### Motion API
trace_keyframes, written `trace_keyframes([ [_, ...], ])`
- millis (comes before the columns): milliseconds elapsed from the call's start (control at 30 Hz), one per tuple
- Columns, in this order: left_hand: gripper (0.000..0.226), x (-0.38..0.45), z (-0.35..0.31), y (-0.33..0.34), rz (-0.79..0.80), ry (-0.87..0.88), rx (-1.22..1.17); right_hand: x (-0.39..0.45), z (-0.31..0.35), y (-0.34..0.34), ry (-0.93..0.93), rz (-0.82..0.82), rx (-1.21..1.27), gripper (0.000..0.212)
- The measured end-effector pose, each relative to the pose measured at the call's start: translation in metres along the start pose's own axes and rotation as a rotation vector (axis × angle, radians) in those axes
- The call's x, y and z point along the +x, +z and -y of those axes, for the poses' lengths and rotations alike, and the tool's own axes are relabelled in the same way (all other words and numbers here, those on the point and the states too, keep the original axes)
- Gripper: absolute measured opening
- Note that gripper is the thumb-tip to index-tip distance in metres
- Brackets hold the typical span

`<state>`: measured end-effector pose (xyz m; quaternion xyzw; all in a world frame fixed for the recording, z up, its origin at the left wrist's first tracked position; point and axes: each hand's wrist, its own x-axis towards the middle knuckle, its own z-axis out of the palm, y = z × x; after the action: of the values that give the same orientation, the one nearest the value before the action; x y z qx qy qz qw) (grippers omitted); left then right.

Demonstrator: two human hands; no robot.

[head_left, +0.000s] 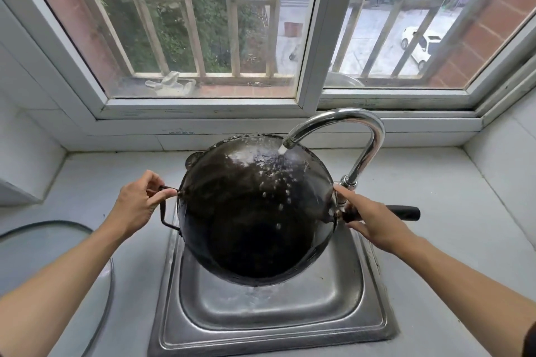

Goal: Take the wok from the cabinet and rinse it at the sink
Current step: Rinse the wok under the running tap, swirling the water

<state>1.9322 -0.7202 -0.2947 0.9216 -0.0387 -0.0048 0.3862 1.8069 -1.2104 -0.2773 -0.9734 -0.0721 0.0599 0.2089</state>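
A: Left side status?
B: Glass lid (pixel 58 243) is seen on the grey counter (pixel 452 182). The thin wire loop handle (pixel 166 209) is pinched by the left hand (pixel 136 206).
A: Wok position?
B: The round black metal wok (pixel 255 211) is held tilted over the square steel sink (pixel 275 322), under water from the curved chrome faucet (pixel 348 130).
A: Right?
B: The black straight handle (pixel 403 213) is gripped by the right hand (pixel 374 220).
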Motion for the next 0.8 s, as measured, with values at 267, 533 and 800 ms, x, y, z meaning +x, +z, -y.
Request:
trace_keyframes([
  [267, 0.024, -0.017, 0.017, -0.007, -0.062, -0.051, -0.053, 0.026, 0.012, -0.009, -0.051, 0.04, -0.015, 0.106],
  [533, 0.029, -0.03, 0.024, -0.008, -0.057, -0.099, -0.102, 0.033, 0.02, -0.018, -0.068, 0.074, -0.008, 0.106],
  [800, 0.031, -0.041, 0.028, -0.008, -0.023, -0.066, -0.084, 0.022, 0.018, -0.014, -0.085, 0.083, 0.009, 0.104],
])
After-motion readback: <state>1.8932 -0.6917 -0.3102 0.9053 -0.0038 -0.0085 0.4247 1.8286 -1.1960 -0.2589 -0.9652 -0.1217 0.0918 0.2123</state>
